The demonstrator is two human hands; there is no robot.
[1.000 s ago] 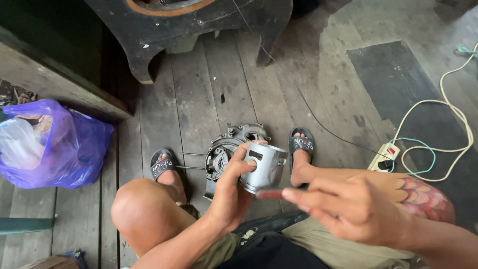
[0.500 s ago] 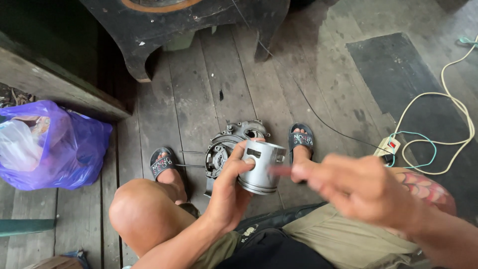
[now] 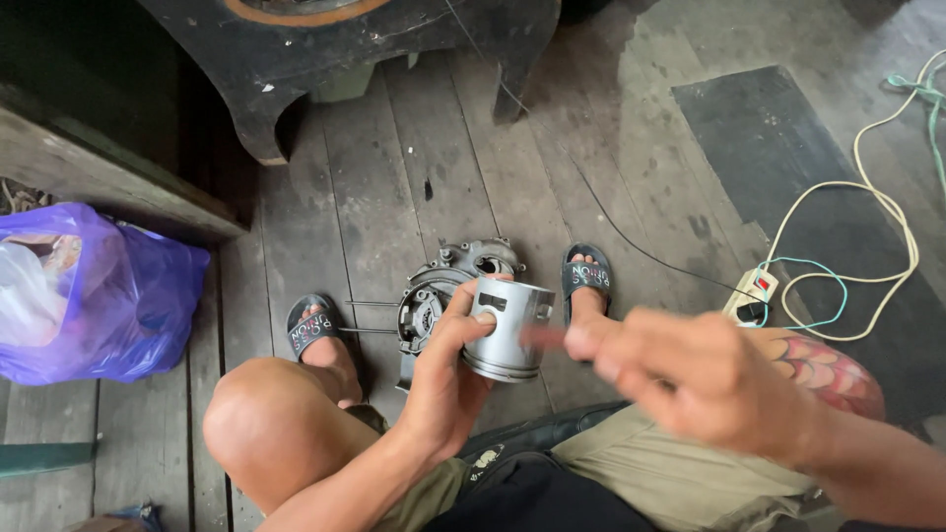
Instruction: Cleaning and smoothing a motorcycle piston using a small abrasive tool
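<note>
The left hand [image 3: 448, 369] is wrapped around a shiny metal cylinder [image 3: 507, 328], thumb pressed on its side and fingers curled behind it, holding it up above the plank floor [image 3: 394, 167] between the person's knees. The right hand [image 3: 705, 379] is blurred just to the cylinder's right, fingers bunched with the tips close to its wall; whether they pinch anything cannot be told. Below the cylinder, a grey engine casing [image 3: 439, 291] lies on the floor between two sandalled feet. A purple plastic bag [image 3: 118, 296] sits at the floor's left edge, and a white power strip [image 3: 751, 294] with looped cords lies towards the right edge.
</note>
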